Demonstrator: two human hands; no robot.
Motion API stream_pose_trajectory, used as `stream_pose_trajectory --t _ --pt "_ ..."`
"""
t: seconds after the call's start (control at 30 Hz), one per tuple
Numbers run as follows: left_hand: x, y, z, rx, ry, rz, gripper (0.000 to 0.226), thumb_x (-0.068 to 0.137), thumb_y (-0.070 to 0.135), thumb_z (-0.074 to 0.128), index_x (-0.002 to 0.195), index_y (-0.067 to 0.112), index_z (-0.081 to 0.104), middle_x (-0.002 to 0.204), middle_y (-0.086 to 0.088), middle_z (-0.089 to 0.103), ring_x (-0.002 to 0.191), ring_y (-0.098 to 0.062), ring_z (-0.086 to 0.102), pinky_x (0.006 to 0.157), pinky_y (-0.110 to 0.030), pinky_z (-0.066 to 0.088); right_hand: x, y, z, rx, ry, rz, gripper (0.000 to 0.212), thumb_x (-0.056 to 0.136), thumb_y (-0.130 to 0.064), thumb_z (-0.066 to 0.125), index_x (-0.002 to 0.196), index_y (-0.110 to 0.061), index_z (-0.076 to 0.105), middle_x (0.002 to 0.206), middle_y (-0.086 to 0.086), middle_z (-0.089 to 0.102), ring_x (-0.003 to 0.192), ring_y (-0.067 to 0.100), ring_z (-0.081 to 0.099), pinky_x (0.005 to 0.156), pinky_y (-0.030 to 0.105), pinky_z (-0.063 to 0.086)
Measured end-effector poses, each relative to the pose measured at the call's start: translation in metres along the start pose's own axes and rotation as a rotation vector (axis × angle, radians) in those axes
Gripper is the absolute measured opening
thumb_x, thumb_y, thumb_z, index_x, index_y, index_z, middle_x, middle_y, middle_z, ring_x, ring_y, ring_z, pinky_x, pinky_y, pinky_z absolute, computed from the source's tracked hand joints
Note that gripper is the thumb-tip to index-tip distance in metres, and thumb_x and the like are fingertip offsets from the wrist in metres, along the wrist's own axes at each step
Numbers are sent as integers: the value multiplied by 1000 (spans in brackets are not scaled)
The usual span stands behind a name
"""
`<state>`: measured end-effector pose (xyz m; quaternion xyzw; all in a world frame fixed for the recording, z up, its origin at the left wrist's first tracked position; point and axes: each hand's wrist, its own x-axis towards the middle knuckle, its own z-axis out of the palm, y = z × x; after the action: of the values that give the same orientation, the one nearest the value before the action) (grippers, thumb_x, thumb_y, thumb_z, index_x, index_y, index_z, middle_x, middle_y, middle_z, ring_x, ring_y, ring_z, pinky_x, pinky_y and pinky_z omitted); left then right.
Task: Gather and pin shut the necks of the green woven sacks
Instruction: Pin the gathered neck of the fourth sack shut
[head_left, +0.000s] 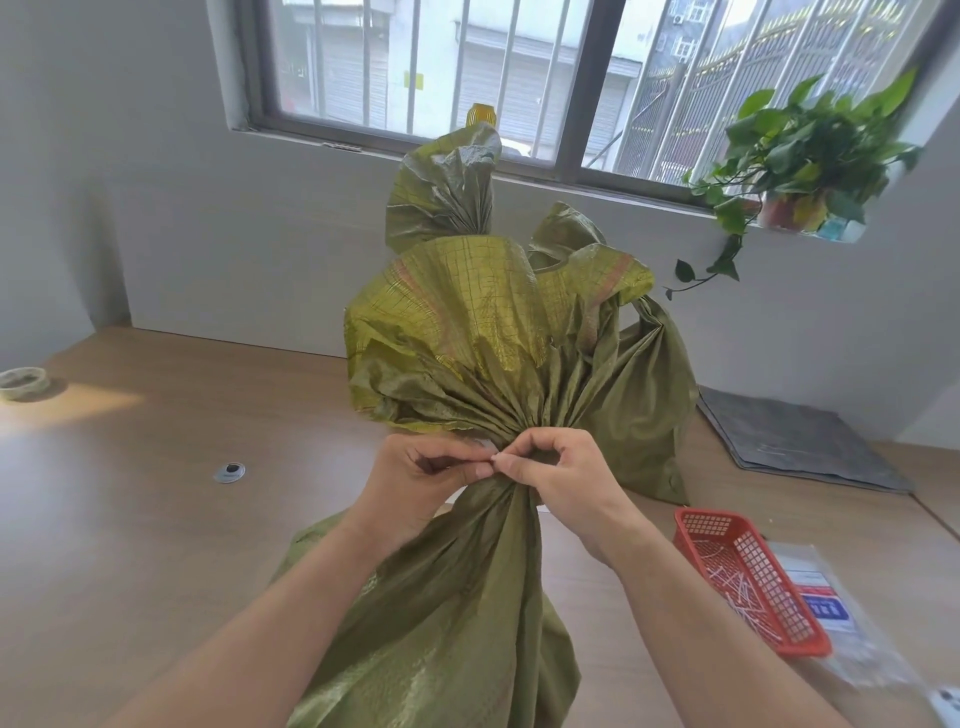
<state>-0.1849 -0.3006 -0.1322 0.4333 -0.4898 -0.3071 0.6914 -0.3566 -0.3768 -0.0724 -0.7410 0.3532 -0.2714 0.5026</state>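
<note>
A green woven sack (457, 597) stands in front of me on the wooden table, its neck gathered into tight pleats and its top flaring out above. My left hand (415, 483) and my right hand (561, 478) meet at the gathered neck, thumbs and forefingers pinching a small thin white piece against the pleats. Two more green sacks stand behind, one (447, 192) with a gathered neck near the window, another (644, 395) at the right.
A red mesh basket (748, 582) with several white ties sits at the right, on a clear plastic bag (841, 618). A grey mat (800, 441) lies farther back. A tape roll (23, 382) is at the far left; a potted plant (795, 156) on the sill.
</note>
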Motion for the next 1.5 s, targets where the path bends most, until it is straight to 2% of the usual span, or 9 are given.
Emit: stream_pose_trajectory --t 0.23,0.37,0.43,0.7,0.83,0.97,1.13,1.3,1.5 --pt "-2 0 2 -2 -47 -118 12 86 -4 75 97 -9 75 92 -12 79 87 -16 73 83 -22 57 1 6 -3 -78 -55 4 15 91 -18 80 76 -18 77 87 19 76 78 22 69 86 55 60" --pt "-1 3 0 47 -66 -51 14 83 6 79 93 -2 77 92 -14 78 88 -22 73 86 -33 59 4 10 -7 -132 -91 -58 10 88 -27 82 80 -21 79 89 23 75 75 32 66 82 65 58" --pt "-1 6 0 166 -83 21 8 83 5 81 91 5 79 90 -7 80 86 -20 74 84 -34 60 5 13 -10 -175 -82 -90 8 88 -26 83 81 -22 79 86 16 77 80 41 70 82 62 58" --pt "0 17 0 617 -91 341 18 86 0 80 99 13 83 92 39 70 84 7 72 76 -12 55 6 20 -10 -311 20 -241 7 85 -32 85 88 -30 79 84 -13 76 87 15 67 83 42 56" --pt "-1 16 1 585 -78 245 15 92 2 75 98 14 81 84 21 76 74 -8 74 69 -27 61 2 20 -5 -278 69 -322 7 87 -31 84 89 -27 78 83 -17 75 81 9 68 87 37 54" --pt "0 14 -1 617 -134 199 10 99 4 66 98 13 68 82 4 74 72 -23 72 66 -49 60 -1 25 0 -311 140 -380 7 91 -34 80 88 -29 76 83 -20 73 77 11 66 111 29 29" --pt "3 25 3 735 -232 187 18 101 3 57 94 19 56 79 12 62 68 -11 56 59 -17 41 -4 32 -1 -351 142 -442 6 89 -37 72 89 -30 73 84 -16 70 87 15 55 86 46 53" --pt "6 31 5 613 -254 -44 14 99 11 56 91 22 57 95 4 56 82 -2 55 77 -16 42 -5 33 -2 -309 163 -461 7 80 -32 71 85 -31 74 85 -14 69 96 14 53 72 38 56" --pt "5 31 -1 240 -264 -185 12 104 -2 47 96 2 55 92 0 61 99 -16 65 107 -45 52 -6 27 -5 -322 186 -492 12 77 -18 78 82 -29 74 80 -13 68 91 19 56 73 23 50"
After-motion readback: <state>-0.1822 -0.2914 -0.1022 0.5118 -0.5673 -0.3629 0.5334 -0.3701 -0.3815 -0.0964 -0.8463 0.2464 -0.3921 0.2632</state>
